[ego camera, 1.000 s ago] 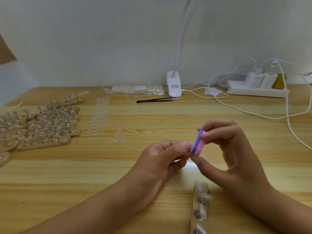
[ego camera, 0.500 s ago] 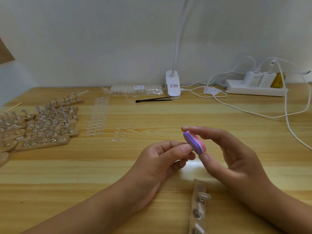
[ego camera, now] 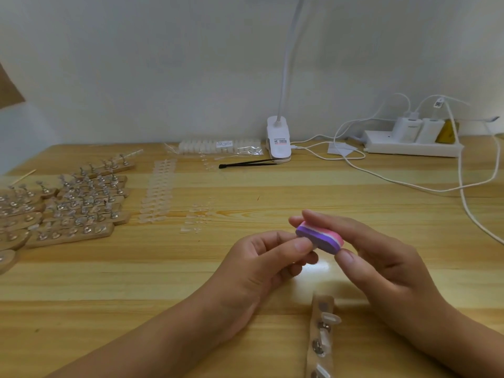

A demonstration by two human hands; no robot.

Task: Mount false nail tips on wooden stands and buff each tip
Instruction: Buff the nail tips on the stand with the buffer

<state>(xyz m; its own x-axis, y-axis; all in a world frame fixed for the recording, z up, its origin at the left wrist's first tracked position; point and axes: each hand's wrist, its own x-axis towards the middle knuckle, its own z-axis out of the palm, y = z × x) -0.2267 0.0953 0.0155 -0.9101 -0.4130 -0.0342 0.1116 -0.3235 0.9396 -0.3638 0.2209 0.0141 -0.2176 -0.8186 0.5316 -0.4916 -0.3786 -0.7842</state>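
– Head view: shows the left hand [ego camera: 261,266] pinching something tiny between thumb and forefinger, just above the desk [ego camera: 136,268] toward its near edge. Probably 1 nail tip; mostly hidden behind the fingers, so cannot confirm.
– And the right hand [ego camera: 381,268]?
– Grips the buffer block [ego camera: 319,237], pink, white and purple, by its 2 ends, thumb at the near end and fingers at the far end, purple face against or just beside the left fingertips.
– Handling?
– Looks foamy and light; needs only a loose hold at the ends, leaving the abrasive face free. Judging the tip as thin, stiff plastic, slick and nearly weightless: likely to flick away or crack under a hard squeeze. Best taken by its side edges or by any holder beneath, never across the arch.
– Other tips?
– Sit on the wooden stand [ego camera: 321,336] at the near edge, close by the right wrist, several pegs loaded. Also spot more stands [ego camera: 71,211] crowding the left edge, with rows of loose tips [ego camera: 158,192] just beside them, toward the middle.
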